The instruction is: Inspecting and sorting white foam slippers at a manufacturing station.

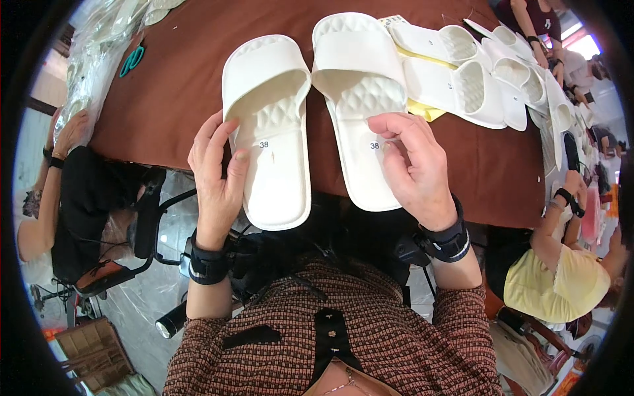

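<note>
A brown checked top (389, 330) fills six o'clock. Both hands are half-open, unclenched: the left hand (218, 179) lies against the outer edge of the left slipper (271, 137), white, at its two o'clock; the right hand (419, 168) is over the matching right slipper (356, 109), at its ten o'clock. Further white slippers (449, 86) overlap on the brown tabletop (165, 125) toward two.

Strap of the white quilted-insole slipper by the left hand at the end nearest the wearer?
No: that white quilted-insole slipper has its wide strap at the far end.
</note>
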The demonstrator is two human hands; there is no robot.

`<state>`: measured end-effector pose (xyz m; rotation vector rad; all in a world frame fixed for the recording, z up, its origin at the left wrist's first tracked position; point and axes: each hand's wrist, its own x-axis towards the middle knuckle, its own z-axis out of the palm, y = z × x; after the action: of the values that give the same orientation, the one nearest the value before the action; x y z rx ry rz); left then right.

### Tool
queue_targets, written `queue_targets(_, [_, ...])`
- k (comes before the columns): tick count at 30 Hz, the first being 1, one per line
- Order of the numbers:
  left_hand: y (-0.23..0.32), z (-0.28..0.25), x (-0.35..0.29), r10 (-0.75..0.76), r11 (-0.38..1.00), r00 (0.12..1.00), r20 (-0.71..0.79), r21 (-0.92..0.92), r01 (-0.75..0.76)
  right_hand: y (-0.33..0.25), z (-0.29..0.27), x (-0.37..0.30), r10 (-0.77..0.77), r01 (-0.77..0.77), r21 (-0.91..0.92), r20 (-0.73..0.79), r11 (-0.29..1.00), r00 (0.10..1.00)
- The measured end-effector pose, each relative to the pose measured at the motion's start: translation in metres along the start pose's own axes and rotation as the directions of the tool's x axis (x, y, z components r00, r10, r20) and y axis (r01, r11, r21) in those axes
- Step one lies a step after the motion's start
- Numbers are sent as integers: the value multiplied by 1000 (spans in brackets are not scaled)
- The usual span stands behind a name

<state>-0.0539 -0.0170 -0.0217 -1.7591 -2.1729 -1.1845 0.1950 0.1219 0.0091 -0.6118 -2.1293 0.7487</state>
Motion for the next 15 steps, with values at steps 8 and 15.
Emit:
queue_targets(8, [-3, 1, 1, 23, 1000, 1000, 3, -6, -23, 0, 1, 1, 13, -13, 22, 7, 1000, 1000])
queue_targets(15, [-5, 2, 0, 33, 998, 999, -17, -58, -34, 0, 3, -1, 23, -23, 48, -10, 999, 1000])
